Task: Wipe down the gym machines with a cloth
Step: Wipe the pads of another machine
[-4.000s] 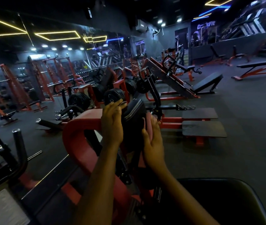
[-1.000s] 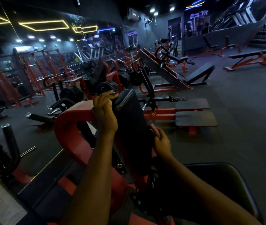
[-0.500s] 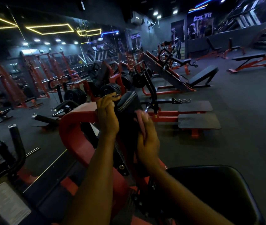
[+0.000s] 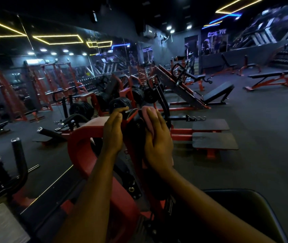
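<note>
1 black pad [image 4: 136, 124]: L hand [image 4: 112, 132] grips top, R hand [image 4: 157, 137] flat, presses 1 pink cloth [image 4: 145, 111].

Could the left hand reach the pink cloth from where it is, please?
Probably yes: the left hand holds the top of the pad, and the cloth, under the right hand, lies just across it.

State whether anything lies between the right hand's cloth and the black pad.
Nothing visible does. The right hand presses the pink cloth directly against the black pad; the left hand grips the pad's top edge, beside the cloth.
</note>
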